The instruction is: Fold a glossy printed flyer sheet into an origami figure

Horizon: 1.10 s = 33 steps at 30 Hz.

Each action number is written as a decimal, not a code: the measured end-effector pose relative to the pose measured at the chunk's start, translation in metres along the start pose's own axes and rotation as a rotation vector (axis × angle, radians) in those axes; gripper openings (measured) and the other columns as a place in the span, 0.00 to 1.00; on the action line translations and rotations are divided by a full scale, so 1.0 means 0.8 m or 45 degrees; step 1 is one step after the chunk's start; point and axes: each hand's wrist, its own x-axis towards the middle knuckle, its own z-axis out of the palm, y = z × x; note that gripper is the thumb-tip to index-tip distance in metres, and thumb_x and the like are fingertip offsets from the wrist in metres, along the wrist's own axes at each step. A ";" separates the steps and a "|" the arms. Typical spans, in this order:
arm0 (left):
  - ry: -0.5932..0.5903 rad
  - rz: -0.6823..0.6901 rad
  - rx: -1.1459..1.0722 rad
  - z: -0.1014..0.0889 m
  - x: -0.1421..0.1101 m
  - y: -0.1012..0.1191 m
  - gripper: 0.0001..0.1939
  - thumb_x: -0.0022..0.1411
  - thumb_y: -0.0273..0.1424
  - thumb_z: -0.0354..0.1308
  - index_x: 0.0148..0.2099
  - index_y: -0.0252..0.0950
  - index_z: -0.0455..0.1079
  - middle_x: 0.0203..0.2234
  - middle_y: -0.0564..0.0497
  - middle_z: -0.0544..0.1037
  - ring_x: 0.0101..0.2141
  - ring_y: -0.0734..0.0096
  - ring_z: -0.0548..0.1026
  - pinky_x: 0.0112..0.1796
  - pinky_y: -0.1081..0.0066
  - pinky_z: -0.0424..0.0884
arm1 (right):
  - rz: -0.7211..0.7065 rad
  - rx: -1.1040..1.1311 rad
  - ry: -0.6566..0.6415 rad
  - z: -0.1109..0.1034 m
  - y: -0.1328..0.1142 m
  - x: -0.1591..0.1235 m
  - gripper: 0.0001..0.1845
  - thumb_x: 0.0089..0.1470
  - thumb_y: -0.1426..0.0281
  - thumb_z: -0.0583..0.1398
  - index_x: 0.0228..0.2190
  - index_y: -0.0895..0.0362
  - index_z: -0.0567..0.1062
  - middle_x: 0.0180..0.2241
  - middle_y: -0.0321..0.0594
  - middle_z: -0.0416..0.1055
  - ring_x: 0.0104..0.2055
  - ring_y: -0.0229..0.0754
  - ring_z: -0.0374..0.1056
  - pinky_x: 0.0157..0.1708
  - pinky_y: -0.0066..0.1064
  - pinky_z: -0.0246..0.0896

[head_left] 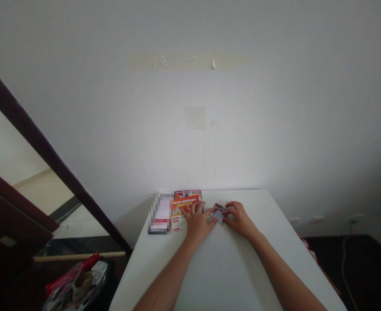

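Observation:
Between my two hands is a small piece of folded printed paper [218, 213], dark purple along its top and pale grey lower down. My left hand [197, 221] has its thumb and forefinger at the left edge of this paper. Its other fingers reach over the right side of a red and white leaflet [179, 211], hiding part of it. My right hand [240, 219] is bent round the paper's right edge, with the fingertips pressed against it. Behind the leaflet lies another colourful printed sheet or booklet [187, 193], partly covered.
A pixelated flat object [160, 214] lies at the left of the white table [229, 268], beside the leaflet. The table's far edge meets a white wall [242, 142]. On the floor at lower left stands a filled bin [83, 285], near a wooden stick [80, 256]. A cable [344, 263] hangs at right.

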 end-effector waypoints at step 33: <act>-0.252 0.105 0.007 -0.022 0.000 -0.001 0.23 0.59 0.55 0.56 0.57 0.70 0.67 0.66 0.60 0.59 0.66 0.40 0.48 0.58 0.25 0.28 | 0.058 0.032 0.091 0.011 0.024 -0.001 0.09 0.56 0.61 0.63 0.37 0.48 0.82 0.41 0.43 0.74 0.49 0.49 0.66 0.54 0.44 0.60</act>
